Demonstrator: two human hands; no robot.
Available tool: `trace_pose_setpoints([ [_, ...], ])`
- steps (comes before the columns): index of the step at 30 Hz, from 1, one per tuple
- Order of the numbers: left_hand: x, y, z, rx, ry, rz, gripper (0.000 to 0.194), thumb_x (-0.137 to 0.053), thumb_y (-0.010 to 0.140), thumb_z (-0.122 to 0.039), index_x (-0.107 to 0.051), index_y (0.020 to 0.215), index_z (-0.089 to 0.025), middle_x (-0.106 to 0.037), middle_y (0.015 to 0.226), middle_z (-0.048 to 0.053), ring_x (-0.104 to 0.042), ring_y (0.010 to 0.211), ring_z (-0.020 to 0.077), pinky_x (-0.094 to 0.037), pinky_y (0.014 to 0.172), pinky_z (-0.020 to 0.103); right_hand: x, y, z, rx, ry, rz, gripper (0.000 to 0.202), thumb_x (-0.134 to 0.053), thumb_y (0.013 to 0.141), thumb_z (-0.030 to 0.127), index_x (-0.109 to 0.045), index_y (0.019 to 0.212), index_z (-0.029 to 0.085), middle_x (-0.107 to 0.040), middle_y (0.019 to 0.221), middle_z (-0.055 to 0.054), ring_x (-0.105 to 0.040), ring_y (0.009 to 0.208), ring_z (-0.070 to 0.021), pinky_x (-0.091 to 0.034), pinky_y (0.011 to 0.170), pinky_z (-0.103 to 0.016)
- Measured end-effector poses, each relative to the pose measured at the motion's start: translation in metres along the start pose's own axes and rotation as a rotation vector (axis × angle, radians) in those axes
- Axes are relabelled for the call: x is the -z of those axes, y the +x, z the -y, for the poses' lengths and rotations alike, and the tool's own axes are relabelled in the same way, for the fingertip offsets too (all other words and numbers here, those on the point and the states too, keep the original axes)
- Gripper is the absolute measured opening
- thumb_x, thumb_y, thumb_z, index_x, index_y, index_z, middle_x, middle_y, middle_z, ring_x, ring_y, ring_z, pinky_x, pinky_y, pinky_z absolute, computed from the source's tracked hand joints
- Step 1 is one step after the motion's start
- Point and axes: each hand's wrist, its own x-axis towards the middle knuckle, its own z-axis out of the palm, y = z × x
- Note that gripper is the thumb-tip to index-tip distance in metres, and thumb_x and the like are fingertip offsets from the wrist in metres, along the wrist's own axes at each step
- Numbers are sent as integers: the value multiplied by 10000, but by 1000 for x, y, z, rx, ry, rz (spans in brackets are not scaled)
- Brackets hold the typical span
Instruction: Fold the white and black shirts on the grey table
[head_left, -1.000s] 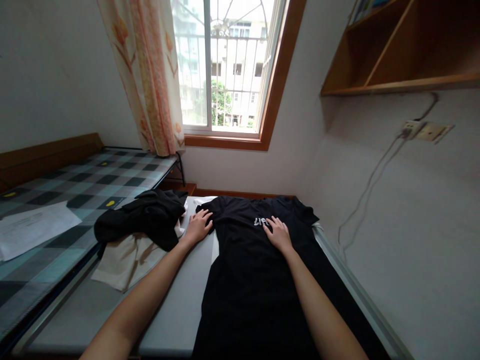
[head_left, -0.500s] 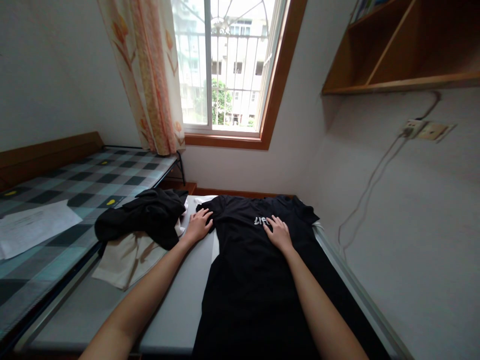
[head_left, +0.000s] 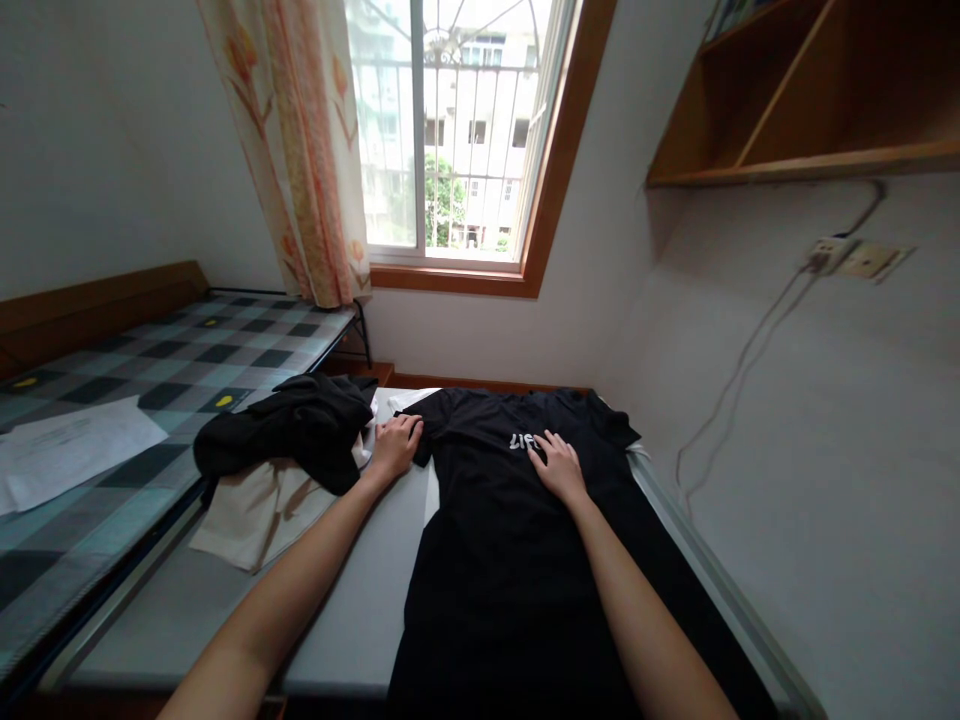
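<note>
A black T-shirt [head_left: 495,560] lies spread on a pale grey board-like surface [head_left: 352,610], its collar end toward the window and white lettering on its chest. My left hand [head_left: 397,445] rests at the shirt's left sleeve, fingers slightly bent over the sleeve's edge and apart. My right hand [head_left: 557,468] lies flat on the chest with fingers spread, covering part of the lettering. Neither hand grips the cloth as far as I can see. Left of my left hand is a heap of black clothing [head_left: 289,430] on top of a beige garment [head_left: 259,515].
A bed with a checkered mattress [head_left: 157,350] runs along the left, with paper sheets [head_left: 75,455] on it. The wall [head_left: 810,430] with a socket [head_left: 829,255] and hanging cable borders the right side. A wooden shelf [head_left: 810,165] juts out above. Ahead are a curtain [head_left: 311,160] and a window.
My left hand has drawn back slightly to the left, its fingers a little more bent. My right hand stays on the shirt's chest. The view has shifted very slightly.
</note>
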Motion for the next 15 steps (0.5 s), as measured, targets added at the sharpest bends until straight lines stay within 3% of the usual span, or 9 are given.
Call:
trace_pose_setpoints([
  [6, -5, 0, 5, 55, 54, -48, 342, -460, 907, -305, -613, 1204, -233, -541, 1333, 95, -478, 1225, 271, -345, 1043, 431, 1, -4, 1, 6, -2, 3, 477, -414, 944, 394, -527, 1360, 190, -403, 1493, -99, -310, 1395, -244, -200, 1139, -402],
  [15, -12, 1, 8, 52, 107, 28, 365, -465, 901, -309, -610, 1225, -227, -509, 1397, 96, -390, 1330, 276, -307, 1081, 462, 1, -4, 1, 11, 9, -6, 466, -430, 943, 387, -540, 1349, 186, -410, 1487, -111, -319, 1391, -247, -212, 1134, -401],
])
